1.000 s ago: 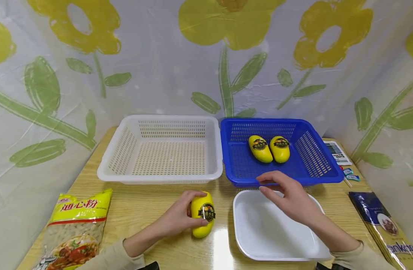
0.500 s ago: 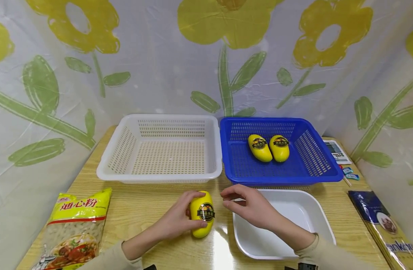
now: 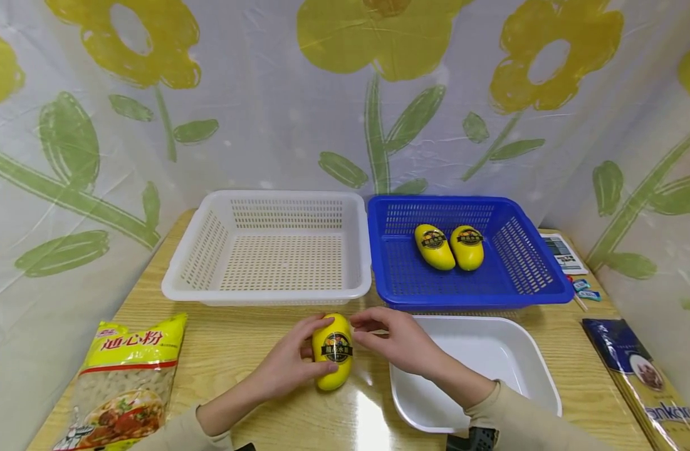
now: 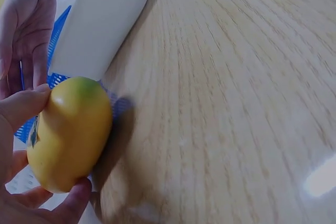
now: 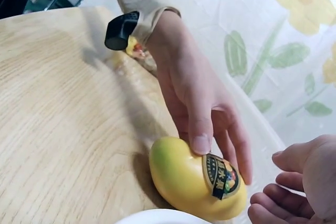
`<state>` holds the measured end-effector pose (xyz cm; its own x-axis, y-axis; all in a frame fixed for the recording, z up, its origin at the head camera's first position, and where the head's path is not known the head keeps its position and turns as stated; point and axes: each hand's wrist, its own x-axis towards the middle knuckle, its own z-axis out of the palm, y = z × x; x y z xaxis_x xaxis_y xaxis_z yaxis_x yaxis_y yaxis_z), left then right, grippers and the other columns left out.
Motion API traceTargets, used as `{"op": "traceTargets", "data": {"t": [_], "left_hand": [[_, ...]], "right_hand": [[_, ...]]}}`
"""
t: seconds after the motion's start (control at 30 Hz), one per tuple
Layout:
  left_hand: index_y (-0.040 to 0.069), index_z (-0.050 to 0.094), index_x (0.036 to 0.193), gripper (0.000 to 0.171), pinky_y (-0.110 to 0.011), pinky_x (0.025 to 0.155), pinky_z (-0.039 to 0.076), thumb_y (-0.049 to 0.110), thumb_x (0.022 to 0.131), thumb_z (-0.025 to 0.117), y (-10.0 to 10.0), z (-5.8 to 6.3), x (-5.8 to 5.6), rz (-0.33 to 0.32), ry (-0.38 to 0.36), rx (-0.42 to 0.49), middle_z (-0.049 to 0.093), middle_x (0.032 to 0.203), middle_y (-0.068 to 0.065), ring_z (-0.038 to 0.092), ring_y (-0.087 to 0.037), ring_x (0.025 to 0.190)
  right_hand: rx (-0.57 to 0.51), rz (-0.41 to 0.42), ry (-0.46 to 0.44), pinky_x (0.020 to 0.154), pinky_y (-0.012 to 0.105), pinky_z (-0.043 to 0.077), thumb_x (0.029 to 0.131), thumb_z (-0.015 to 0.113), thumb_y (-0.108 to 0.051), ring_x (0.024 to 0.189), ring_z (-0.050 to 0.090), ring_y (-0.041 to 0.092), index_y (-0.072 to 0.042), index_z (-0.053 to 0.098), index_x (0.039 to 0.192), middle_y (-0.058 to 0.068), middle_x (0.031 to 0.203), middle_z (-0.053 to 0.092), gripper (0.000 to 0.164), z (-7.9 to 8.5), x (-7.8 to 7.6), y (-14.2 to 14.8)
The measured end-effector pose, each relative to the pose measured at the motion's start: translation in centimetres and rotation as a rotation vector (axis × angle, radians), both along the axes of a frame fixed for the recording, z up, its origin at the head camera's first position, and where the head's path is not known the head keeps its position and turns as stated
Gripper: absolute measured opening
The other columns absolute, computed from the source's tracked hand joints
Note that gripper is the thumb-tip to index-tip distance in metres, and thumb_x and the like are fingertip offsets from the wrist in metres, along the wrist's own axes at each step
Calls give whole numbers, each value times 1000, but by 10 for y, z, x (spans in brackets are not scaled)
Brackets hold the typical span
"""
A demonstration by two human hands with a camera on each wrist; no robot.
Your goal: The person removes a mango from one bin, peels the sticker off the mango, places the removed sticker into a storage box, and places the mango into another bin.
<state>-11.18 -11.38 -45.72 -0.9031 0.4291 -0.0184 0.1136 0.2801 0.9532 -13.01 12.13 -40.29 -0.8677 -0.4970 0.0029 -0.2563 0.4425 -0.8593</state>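
Note:
A yellow mango (image 3: 333,351) with a dark label is gripped by my left hand (image 3: 289,360), thumb near its lower end and fingers at its upper end. In the left wrist view the mango (image 4: 73,132) has a green patch at one end and casts a shadow on the wood. My right hand (image 3: 400,343) reaches in from the right, fingers loosely bent and fingertips close beside the mango, holding nothing. Two more labelled mangoes, a left one (image 3: 434,248) and a right one (image 3: 467,248), lie side by side in the blue basket (image 3: 390,285).
A white slotted basket (image 3: 266,294) stands at the back left, beside the blue one. The white tray (image 3: 474,421) sits under my right forearm. A pasta bag (image 3: 131,369) lies at left; a blue-and-gold packet (image 3: 640,376) and small wrapped sweets (image 3: 587,294) lie at right.
My right hand has moved left from over the white tray to beside the mango. My left hand, holding the mango, has shifted slightly left and away from me.

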Motion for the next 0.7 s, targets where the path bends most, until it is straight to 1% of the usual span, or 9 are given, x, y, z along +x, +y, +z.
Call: {"op": "traceTargets", "data": {"t": [0.1,0.2,0.37,0.57,0.7], "left_hand": [[4,44,143,75,-31,89,54,14,80,82,-1,-2,-1,12,0,10,26,154,-24,61,-35,109],[3,44,144,75,-31,90,53,13,80,81,-4,-4,-2,13,-3,19,27,154,-23,60,-36,110],[3,43,144,74,-29,91,53,13,80,81,-9,-6,-2,5,-11,37,27,153,-24,59,-36,113],[2,43,143,74,-28,89,53,12,80,81,-8,-6,-2,4,-12,47,26,153,-24,60,-35,111],[1,43,143,74,-28,88,54,12,80,81,-7,-6,-1,4,-12,46,26,153,-25,61,-34,108]], "right_hand": [[7,2,-3,88,29,54,95,66,-22,102,65,18,-2,66,119,9,115,67,32,-1,-1,-2],[7,22,-13,89,32,54,94,66,-19,102,65,20,0,65,120,10,114,67,33,-2,-1,-5],[16,62,-17,89,32,54,93,67,-18,104,65,22,1,63,122,12,115,66,35,-3,1,-9],[33,96,14,85,32,55,92,69,-18,102,67,27,2,63,122,14,116,66,36,-3,1,-13],[75,100,43,84,34,56,91,69,-18,100,68,26,2,64,121,13,115,67,36,-3,0,-16]]}}
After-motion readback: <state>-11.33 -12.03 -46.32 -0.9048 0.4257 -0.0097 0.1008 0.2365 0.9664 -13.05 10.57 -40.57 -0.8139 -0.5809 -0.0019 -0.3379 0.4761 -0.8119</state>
